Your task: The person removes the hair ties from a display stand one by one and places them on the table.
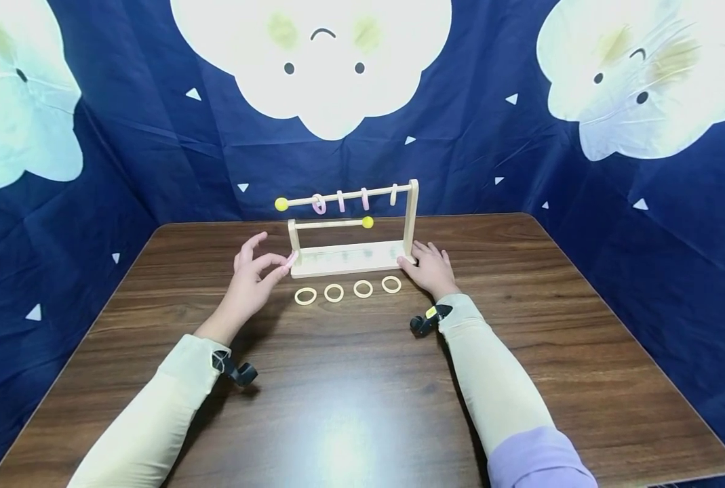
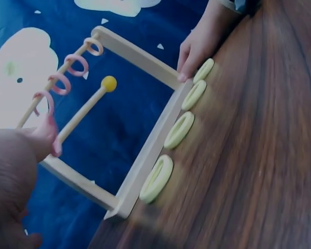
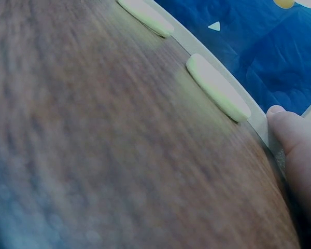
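A light wooden rack point(image 1: 350, 259) stands on the table with two rods. Its upper rod point(image 1: 304, 201) carries three pink rings point(image 1: 365, 198) and one pale ring point(image 1: 393, 194); its lower rod point(image 1: 331, 224) carries none. Between thumb and index finger, my left hand point(image 1: 249, 281) pinches another pink ring point(image 1: 291, 258) beside the rack's left post point(image 1: 294, 237). In the left wrist view that pink ring point(image 2: 56, 137) is partly covered by the fingers. My right hand point(image 1: 432, 269) grips the base's right end, its thumb point(image 3: 287, 127) on the front edge.
Several pale yellow rings point(image 1: 334, 293) lie in a row on the brown table point(image 1: 551, 325) just in front of the base. Yellow balls cap the left end of the upper rod and the right end of the lower one. A blue curtain point(image 1: 472, 163) hangs behind.
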Motion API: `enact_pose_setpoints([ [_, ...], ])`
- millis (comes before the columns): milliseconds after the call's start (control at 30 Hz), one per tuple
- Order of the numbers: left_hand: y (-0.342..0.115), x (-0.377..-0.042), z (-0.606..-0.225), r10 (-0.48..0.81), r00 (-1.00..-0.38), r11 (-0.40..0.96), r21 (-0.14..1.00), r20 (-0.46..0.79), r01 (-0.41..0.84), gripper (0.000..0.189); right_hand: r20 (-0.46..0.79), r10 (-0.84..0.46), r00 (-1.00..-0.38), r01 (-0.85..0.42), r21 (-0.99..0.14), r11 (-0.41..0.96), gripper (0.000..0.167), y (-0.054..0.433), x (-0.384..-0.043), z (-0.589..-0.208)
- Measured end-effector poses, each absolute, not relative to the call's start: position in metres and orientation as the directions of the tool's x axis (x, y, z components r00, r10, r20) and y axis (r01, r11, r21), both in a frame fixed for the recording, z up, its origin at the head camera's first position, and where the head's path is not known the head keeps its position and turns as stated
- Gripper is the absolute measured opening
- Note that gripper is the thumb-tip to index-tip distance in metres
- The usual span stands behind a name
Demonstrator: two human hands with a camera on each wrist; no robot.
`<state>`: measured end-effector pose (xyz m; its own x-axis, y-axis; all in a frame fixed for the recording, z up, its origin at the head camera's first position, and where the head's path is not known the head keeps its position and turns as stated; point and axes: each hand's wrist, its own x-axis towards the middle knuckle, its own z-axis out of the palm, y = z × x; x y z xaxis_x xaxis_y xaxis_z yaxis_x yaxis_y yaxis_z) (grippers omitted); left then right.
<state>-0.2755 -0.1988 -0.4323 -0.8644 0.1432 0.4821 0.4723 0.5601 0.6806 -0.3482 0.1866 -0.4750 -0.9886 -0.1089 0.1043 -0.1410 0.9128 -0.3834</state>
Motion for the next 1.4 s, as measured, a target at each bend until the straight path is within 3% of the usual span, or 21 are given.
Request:
enact_pose_setpoints([
  [233, -0.208, -0.275, -0.439, 0.338, -0.825, 0.536, 0.627, 0.453, 0.565, 0.007, 0.125, -0.111, -0.986, -0.152, -0.384, 0.911, 0.072, 0.186, -0.351, -0.474],
  [667, -0.213, -0.268, -0.447, 0.531, -0.770, 0.590, 0.499, 0.353, 0.635, 0.010, 0.108, -0.112, -0.988, -0.145, -0.385, 0.912, 0.072, 0.185, -0.349, -0.478],
  [1067, -0.212, -0.262, -0.451, 0.601, -0.768, 0.631, 0.458, 0.220, 0.626, 0.012, 0.114, -0.113, -0.987, -0.149, -0.390, 0.909, 0.072, 0.187, -0.348, -0.477],
  [1400, -0.214, -0.261, -0.454, 0.614, -0.765, 0.649, 0.428, 0.193, 0.629, 0.011, 0.117, -0.110, -0.987, -0.148, -0.396, 0.906, 0.072, 0.185, -0.347, -0.475],
])
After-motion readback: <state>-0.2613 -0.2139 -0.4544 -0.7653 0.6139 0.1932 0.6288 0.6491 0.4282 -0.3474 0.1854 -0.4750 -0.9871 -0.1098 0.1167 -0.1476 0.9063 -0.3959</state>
